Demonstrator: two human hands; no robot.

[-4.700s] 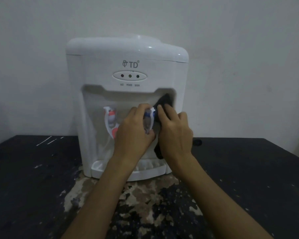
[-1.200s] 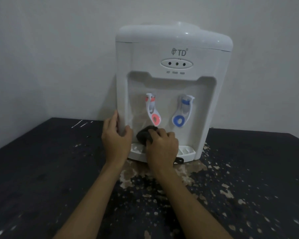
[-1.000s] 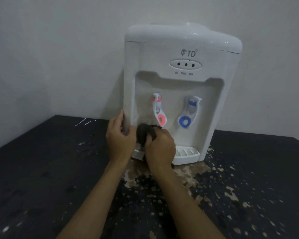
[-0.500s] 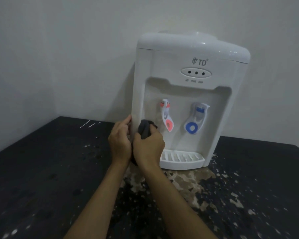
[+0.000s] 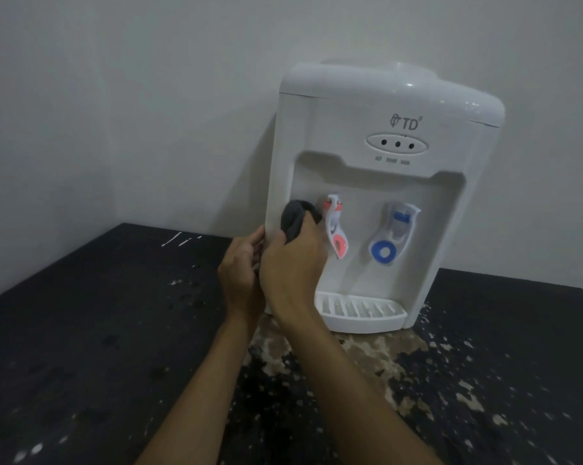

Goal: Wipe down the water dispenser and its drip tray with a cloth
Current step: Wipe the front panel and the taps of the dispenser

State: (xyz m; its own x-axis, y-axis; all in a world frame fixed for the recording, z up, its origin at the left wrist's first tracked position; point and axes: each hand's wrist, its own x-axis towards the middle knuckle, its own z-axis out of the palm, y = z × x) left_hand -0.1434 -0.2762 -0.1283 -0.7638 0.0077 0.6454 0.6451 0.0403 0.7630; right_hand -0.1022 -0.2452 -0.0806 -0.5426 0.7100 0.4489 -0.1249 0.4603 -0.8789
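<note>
Cloth [image 5: 295, 218]: only a dark bunch pokes out on top; the rest is swallowed in the right hand's [image 5: 292, 263] grip.
Right hand: back to the camera, with the fingers out of sight.
Left hand [image 5: 241, 273]: fingertips are lost behind the right hand at the water dispenser's [image 5: 384, 105] left edge. Gripping or just resting, can't tell.
Water dispenser: lower left corner is covered by both hands.
Drip tray [image 5: 360, 310]: left end is gone behind the right wrist.
Print under the lights [image 5: 391, 160]: too small and soft to read.
Forearms: both are chopped off by the bottom edge.
Worktop [image 5: 82, 330]: runs out of frame left, right and bottom.
</note>
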